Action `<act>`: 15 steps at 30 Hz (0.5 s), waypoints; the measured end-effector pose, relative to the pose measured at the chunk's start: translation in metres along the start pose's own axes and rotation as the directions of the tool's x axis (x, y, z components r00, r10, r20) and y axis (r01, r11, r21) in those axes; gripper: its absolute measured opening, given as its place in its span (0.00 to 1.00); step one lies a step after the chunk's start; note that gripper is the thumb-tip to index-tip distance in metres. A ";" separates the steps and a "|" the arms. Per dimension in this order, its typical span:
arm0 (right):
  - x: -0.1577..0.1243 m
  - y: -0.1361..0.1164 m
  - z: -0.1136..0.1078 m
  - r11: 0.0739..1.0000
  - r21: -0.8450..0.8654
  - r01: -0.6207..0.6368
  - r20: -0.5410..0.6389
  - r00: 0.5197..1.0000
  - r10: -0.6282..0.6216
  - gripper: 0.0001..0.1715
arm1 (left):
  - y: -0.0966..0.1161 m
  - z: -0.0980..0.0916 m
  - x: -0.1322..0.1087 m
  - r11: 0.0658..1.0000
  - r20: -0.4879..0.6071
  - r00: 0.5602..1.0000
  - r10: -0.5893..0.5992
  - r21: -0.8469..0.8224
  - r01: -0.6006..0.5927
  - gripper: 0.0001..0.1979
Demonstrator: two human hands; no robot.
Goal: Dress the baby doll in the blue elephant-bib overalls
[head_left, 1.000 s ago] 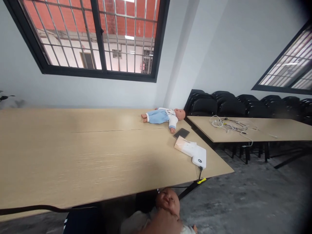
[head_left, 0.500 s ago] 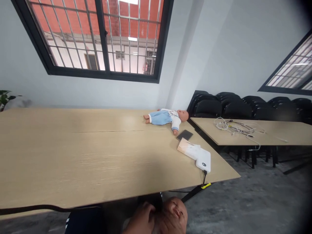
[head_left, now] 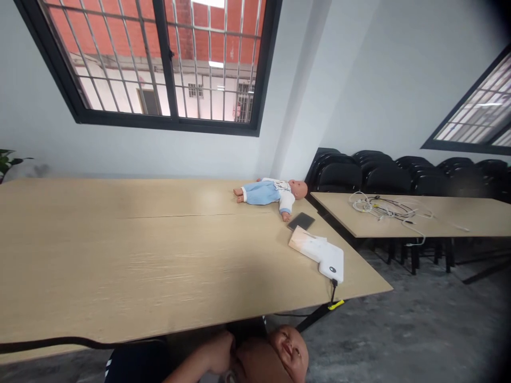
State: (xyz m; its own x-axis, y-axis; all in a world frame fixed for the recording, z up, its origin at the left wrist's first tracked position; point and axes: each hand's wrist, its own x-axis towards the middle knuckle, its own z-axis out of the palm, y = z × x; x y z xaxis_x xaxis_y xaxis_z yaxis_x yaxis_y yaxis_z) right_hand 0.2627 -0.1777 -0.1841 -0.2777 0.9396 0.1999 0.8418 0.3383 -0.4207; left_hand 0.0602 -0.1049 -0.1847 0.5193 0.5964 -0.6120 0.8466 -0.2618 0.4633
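Observation:
At the bottom edge, below the table's front edge, a baby doll (head_left: 292,348) lies face up with only its head showing. My left hand (head_left: 219,351) reaches in from the lower left, its fingers curled against the back of the doll's head. A darker brown shape (head_left: 255,366) covers the doll's crown. It may be my right hand, but no fingers show. A second baby doll (head_left: 268,192), in blue trousers and a white top, lies on its back at the far right of the long wooden table (head_left: 120,255).
A dark phone (head_left: 301,221), a pale flat package (head_left: 304,240) and a white device (head_left: 331,260) with a black cable lie near the table's right end. A second table (head_left: 459,218) holds tangled cables (head_left: 383,206). Black chairs (head_left: 359,173) line the wall. A black cable (head_left: 59,340) runs along the near edge.
My hand has slid from the doll's chest to beside and behind its head. The doll's head has shifted right and lower in view, and the camera has turned slightly.

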 end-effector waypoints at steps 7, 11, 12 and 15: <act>0.006 0.017 -0.009 0.992 -0.076 -0.097 0.326 0.938 0.116 0.22 | -0.014 0.011 -0.017 0.972 -0.268 0.954 -0.132 -0.225 0.071 0.10; 0.008 0.005 -0.016 0.966 -0.143 -0.213 0.486 0.836 0.256 0.27 | -0.014 0.010 -0.023 0.971 -0.339 0.926 -0.164 -0.219 0.092 0.11; 0.008 0.000 -0.018 0.966 -0.132 -0.223 0.485 0.835 0.259 0.27 | -0.014 0.008 -0.026 0.974 -0.343 0.926 -0.157 -0.210 0.087 0.11; 0.008 -0.018 -0.021 0.966 -0.102 -0.236 0.478 0.840 0.256 0.26 | -0.019 0.000 -0.037 0.971 -0.310 0.938 -0.153 -0.223 0.084 0.13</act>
State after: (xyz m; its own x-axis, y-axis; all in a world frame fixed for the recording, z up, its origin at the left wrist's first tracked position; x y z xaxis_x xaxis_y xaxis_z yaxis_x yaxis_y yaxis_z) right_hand 0.2553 -0.1768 -0.1562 -0.2395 0.9006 -0.3627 0.9263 0.1002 -0.3631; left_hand 0.0249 -0.1222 -0.1714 0.3222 0.8348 -0.4464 0.8403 -0.0351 0.5409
